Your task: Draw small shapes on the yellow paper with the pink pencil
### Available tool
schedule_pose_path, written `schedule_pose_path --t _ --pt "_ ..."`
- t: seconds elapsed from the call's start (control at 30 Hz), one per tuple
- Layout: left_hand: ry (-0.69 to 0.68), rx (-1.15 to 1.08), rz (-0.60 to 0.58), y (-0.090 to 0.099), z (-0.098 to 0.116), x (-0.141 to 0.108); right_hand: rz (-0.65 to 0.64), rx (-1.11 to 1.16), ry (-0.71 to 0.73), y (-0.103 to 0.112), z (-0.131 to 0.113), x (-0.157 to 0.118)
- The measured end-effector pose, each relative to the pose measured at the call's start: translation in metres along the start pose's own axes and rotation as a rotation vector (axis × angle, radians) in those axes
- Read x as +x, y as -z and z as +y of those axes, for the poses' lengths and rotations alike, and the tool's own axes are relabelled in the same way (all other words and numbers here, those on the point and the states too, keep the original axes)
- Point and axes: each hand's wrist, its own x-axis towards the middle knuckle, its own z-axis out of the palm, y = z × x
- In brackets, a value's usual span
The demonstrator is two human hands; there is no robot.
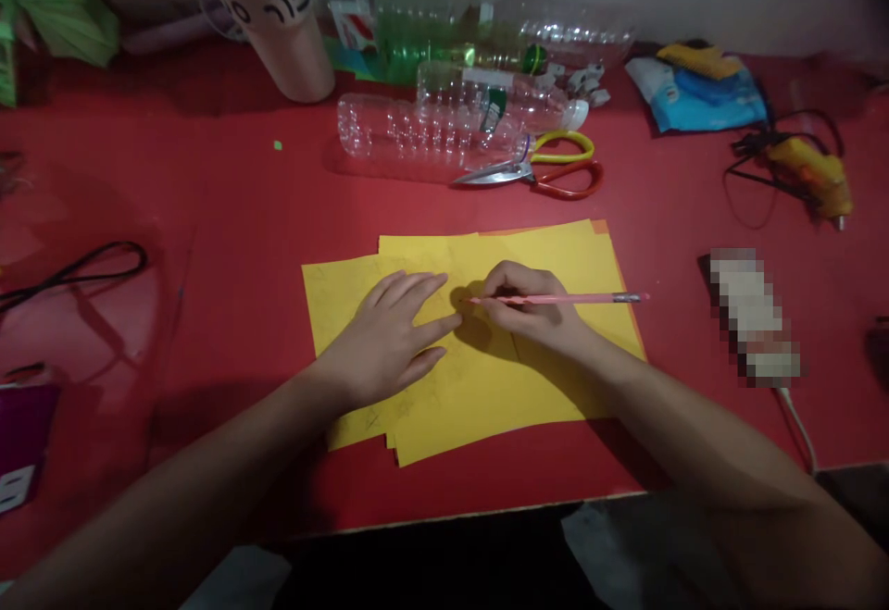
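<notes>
Several sheets of yellow paper (479,397) lie overlapped on the red table, with faint pencil marks on the left part. My left hand (389,337) rests flat on the paper, fingers spread towards the right. Gripped in my right hand (532,300) is a pink pencil (583,299), its tip at the paper just beyond my left fingertips. The pencil's eraser end points right. An orange edge shows beneath the sheets at the top right corner.
Beyond the paper lie scissors (532,170) and clear plastic bottles (409,129). A patterned tumbler (295,55) stands at the back left. On the right are a blue packet (708,101), a yellow glue gun (809,170) and a blurred-out corded device (754,314). A black cord (104,258) lies left.
</notes>
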Motion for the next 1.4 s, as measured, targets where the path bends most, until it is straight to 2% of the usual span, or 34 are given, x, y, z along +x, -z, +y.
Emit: schedule_pose_path --t 0.57,1.4 --pt "0.010 -0.001 0.005 0.0026 0.0026 0.0018 -0.036 -0.007 -0.033 -0.0001 -0.0007 -0.0010" --pt "0.017 0.002 -0.021 0.0044 0.0034 0.0027 0.086 -0.065 -0.034 -0.0024 -0.0021 -0.0003"
